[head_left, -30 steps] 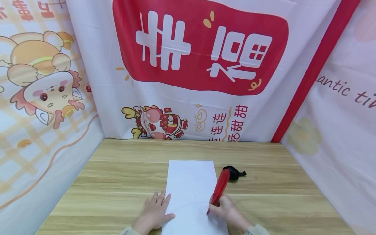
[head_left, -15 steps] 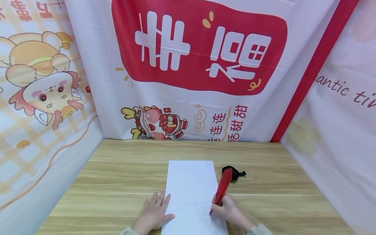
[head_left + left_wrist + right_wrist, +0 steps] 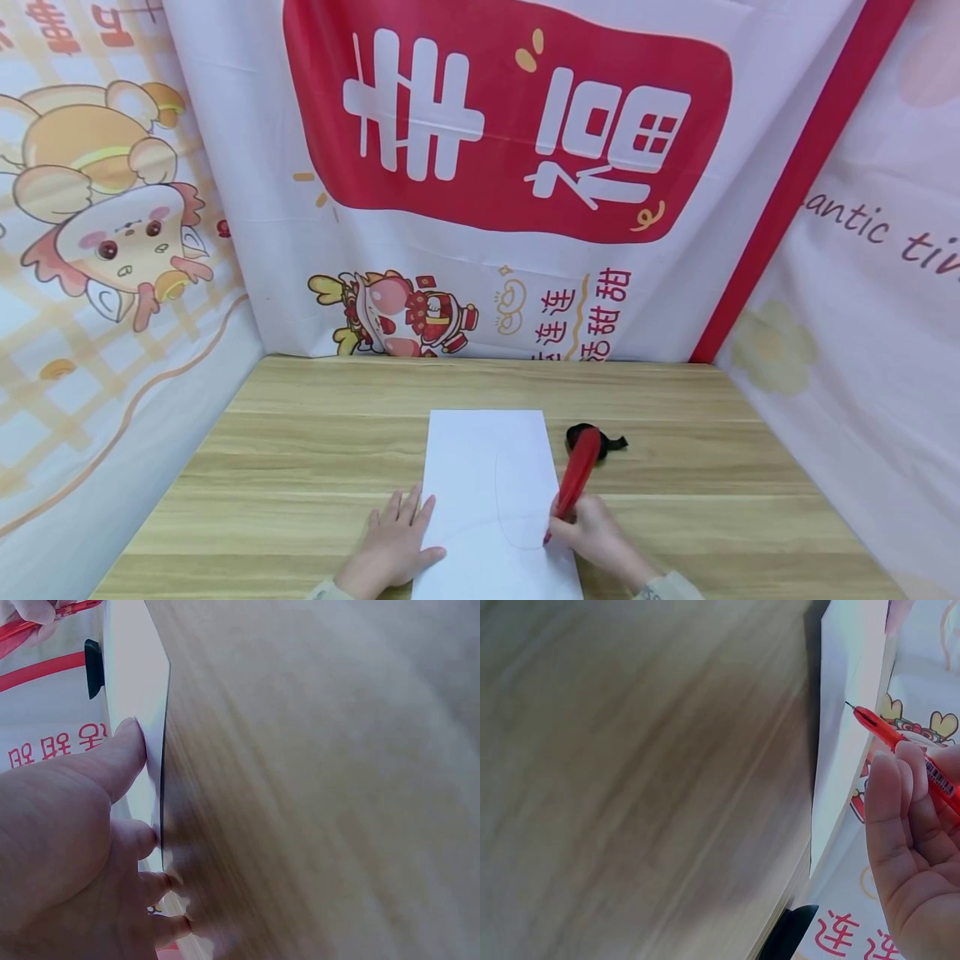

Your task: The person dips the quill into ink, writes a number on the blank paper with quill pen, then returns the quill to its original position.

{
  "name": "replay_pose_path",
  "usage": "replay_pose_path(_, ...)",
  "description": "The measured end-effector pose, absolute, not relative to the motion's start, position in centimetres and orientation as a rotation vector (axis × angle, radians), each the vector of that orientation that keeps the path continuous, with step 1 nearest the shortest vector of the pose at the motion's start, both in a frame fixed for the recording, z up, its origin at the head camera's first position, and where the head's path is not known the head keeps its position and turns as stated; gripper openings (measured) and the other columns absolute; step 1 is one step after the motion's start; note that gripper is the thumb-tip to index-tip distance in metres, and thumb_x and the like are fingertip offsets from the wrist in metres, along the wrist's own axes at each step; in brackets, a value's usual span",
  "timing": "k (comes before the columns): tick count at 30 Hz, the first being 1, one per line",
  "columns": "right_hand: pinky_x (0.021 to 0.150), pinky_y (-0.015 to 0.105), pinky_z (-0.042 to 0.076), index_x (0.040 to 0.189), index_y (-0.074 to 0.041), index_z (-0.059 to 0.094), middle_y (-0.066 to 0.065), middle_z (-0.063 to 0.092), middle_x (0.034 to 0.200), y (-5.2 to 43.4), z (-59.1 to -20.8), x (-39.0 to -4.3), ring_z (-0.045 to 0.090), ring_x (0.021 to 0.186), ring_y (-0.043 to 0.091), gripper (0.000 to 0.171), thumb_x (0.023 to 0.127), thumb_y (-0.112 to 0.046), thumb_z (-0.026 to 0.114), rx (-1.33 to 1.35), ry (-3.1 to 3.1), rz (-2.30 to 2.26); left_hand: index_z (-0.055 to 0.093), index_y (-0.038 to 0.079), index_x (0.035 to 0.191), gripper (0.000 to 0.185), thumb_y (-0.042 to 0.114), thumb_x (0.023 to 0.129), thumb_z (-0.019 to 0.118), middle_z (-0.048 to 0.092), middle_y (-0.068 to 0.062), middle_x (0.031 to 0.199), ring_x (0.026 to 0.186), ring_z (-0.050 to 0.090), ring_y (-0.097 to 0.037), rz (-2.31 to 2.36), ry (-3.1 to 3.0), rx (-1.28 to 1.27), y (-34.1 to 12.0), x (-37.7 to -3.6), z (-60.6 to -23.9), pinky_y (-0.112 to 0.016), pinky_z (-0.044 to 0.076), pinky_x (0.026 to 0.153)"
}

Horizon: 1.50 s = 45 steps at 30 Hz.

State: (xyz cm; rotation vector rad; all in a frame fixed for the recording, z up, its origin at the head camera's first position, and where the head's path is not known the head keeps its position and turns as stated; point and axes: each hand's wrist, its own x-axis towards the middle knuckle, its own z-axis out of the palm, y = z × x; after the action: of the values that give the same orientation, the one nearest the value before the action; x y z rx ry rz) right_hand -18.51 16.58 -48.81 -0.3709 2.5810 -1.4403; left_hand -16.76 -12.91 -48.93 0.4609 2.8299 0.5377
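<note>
Right hand (image 3: 592,529) grips a red feather-topped pen (image 3: 573,483), mid-curve on a white paper sheet (image 3: 483,467) flattened by the open-fingered left hand (image 3: 393,542); outline seems unfinished.

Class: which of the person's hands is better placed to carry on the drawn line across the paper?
Probably the right hand: it grips the red feather pen, tip on the paper. The left hand lies flat, steadying its edge.

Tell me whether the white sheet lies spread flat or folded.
Spread flat: the white sheet lies unfolded on the table, the left hand pressing its edge.
</note>
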Motion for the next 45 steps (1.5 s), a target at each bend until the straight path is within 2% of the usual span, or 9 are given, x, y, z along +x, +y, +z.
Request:
replay_pose_path(17,0.044,0.025,0.043,0.077,-0.002,0.059,-0.001,0.054,0.062,17.1,-48.7,-18.9,0.048,0.052,0.013,0.007,0.077,0.003,0.063,-0.292,2.668,-1.387,0.038,0.0,0.139,0.071,0.044,0.086,0.058,0.022,-0.025,0.145,0.13,0.013,-0.05,0.533,2.841,0.452,-12.9,-16.9,-49.2,-0.071,0.012,0.094)
replay_pose_path(27,0.043,0.023,0.039,0.08,-0.001,0.059,0.0,0.052,0.058,17.6,-48.7,-19.5,0.045,0.048,0.011,0.003,0.082,-0.001,0.061,-0.225,2.649,-1.368,0.038,0.0,0.138,0.071,0.044,0.086,0.058,0.022,-0.025,0.145,0.13,0.014,-0.05,0.532,2.842,0.466,-13.0,-16.9,-49.1,-0.071,0.012,0.094)
replay_pose_path(34,0.042,0.022,0.038,0.081,0.001,0.059,0.003,0.056,0.06,17.7,-48.6,-19.8,0.044,0.047,0.011,0.003,0.081,-0.002,0.06,-0.218,2.644,-1.37,0.037,0.0,0.139,0.071,0.044,0.086,0.058,0.022,-0.025,0.145,0.13,0.014,-0.05,0.518,2.842,0.476,-13.0,-16.9,-49.1,-0.071,0.013,0.093)
replay_pose_path(41,0.044,0.024,0.039,0.087,-0.001,0.059,0.004,0.058,0.063,17.5,-48.3,-20.3,0.045,0.048,0.012,0.005,0.082,-0.002,0.059,-0.085,2.614,-1.351,0.038,0.0,0.138,0.072,0.044,0.085,0.059,0.023,-0.026,0.144,0.129,0.015,-0.051,0.515,2.841,0.485,-13.0,-17.0,-49.5,-0.072,0.013,0.092)
replay_pose_path(45,0.043,0.024,0.038,0.085,-0.001,0.059,0.002,0.055,0.061,17.5,-48.3,-20.6,0.044,0.047,0.011,0.004,0.081,-0.001,0.059,-0.128,2.634,-1.353,0.037,-0.001,0.138,0.073,0.044,0.086,0.059,0.023,-0.027,0.144,0.129,0.015,-0.051,0.516,2.84,0.487,-13.0,-17.1,-49.7,-0.072,0.012,0.092)
